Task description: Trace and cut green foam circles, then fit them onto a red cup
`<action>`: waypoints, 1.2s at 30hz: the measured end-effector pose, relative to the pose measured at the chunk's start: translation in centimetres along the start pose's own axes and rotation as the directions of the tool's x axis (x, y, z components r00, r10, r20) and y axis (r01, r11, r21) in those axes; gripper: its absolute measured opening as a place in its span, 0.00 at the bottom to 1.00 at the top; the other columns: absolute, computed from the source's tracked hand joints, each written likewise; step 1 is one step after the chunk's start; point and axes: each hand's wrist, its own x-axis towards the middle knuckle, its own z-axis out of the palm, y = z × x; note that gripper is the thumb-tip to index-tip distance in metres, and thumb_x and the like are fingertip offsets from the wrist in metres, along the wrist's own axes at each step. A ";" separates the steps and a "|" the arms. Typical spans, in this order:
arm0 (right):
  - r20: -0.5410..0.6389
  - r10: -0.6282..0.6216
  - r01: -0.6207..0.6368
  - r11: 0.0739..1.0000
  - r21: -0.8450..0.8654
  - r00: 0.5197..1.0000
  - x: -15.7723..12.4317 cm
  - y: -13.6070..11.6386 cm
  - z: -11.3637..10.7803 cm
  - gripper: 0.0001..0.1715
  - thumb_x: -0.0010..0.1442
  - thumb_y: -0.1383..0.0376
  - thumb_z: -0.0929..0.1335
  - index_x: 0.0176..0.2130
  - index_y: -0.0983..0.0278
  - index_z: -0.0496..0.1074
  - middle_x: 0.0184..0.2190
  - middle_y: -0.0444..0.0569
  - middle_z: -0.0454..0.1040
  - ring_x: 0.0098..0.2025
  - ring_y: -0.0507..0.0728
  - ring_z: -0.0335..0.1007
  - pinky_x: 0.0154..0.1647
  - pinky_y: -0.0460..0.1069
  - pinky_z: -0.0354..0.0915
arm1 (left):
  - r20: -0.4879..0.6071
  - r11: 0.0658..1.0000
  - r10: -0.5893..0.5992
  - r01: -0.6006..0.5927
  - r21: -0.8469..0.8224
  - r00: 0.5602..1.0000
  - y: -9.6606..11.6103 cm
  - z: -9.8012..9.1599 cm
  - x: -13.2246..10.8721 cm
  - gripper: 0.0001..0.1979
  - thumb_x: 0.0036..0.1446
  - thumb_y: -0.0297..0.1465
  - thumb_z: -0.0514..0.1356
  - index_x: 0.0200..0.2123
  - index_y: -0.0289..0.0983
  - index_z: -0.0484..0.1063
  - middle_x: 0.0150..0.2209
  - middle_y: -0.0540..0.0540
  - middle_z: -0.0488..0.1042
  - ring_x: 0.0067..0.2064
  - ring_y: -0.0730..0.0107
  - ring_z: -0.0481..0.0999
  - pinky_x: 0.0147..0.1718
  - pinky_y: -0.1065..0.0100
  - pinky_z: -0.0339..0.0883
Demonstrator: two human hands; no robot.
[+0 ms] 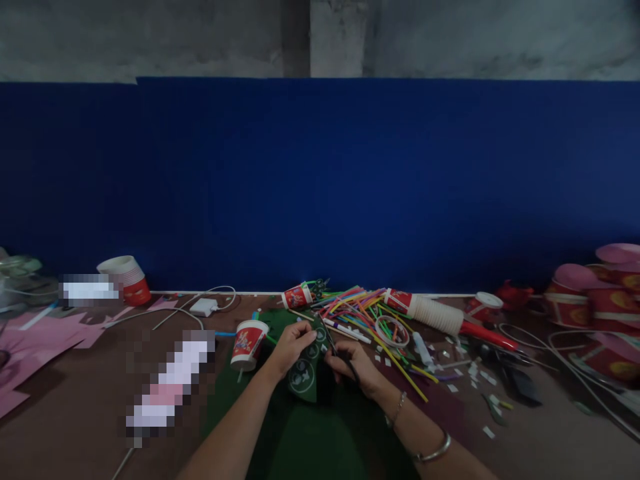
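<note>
Pinched in my left hand (296, 347) is a dark green sheet (303, 379) with pale round outlines drawn on it. My right hand (353, 367) is closed around a pair of dark scissors (329, 339), whose blades reach toward the sheet's upper edge. Whether the blades are apart or together is too small to tell. Just left of my left hand stands a red and white paper cup (249, 345) with straws through it. Beyond my hands lies a heap of colourful straws (357, 304), with a white marker (349, 331) in front of it.
A row of nested paper cups (437, 314) lies to the right of the straws. Pink paper (43, 343) spreads at the left, near a cup stack (131, 283). White scraps (489, 432) and cables are scattered at the right. A blue panel (320, 187) borders the table's back.
</note>
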 end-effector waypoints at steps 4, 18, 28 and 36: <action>0.018 0.014 -0.013 1.000 -0.007 1.000 0.0 0.3 -0.3 0.21 0.47 0.50 0.70 0.25 0.66 0.67 0.11 0.38 0.64 0.13 0.46 0.55 0.14 0.41 0.47 | 0.050 0.999 -0.019 0.021 -0.043 0.999 -0.5 -0.4 0.3 0.17 0.42 0.39 0.64 0.16 0.36 0.61 0.17 0.56 0.56 0.21 0.79 0.53 0.21 0.74 0.47; 0.019 0.008 -0.009 1.000 0.026 1.000 0.2 0.7 -0.7 0.21 0.47 0.50 0.69 0.25 0.66 0.66 0.10 0.38 0.64 0.11 0.45 0.53 0.13 0.41 0.43 | 0.020 0.951 -0.175 0.174 -0.256 0.984 0.1 -0.3 -0.1 0.16 0.44 0.42 0.62 0.22 0.34 0.70 0.20 0.50 0.70 0.23 0.74 0.67 0.24 0.72 0.60; -0.294 -0.109 0.144 0.984 0.100 0.950 1.0 1.7 -0.3 0.21 0.48 0.50 0.69 0.23 0.65 0.64 0.12 0.39 0.63 0.13 0.47 0.58 0.13 0.41 0.51 | -0.070 0.942 -0.238 0.213 -0.261 0.969 -1.2 2.7 -1.5 0.15 0.34 0.36 0.69 0.28 0.36 0.74 0.18 0.52 0.69 0.20 0.75 0.66 0.18 0.74 0.56; -0.206 -0.085 0.084 0.996 -0.015 0.975 0.6 1.0 0.9 0.19 0.46 0.54 0.70 0.22 0.65 0.64 0.10 0.39 0.64 0.12 0.47 0.57 0.13 0.42 0.52 | -0.292 0.961 -0.151 0.070 -0.269 0.945 -1.5 4.3 -1.2 0.19 0.41 0.46 0.64 0.27 0.34 0.75 0.25 0.46 0.75 0.30 0.65 0.73 0.33 0.64 0.66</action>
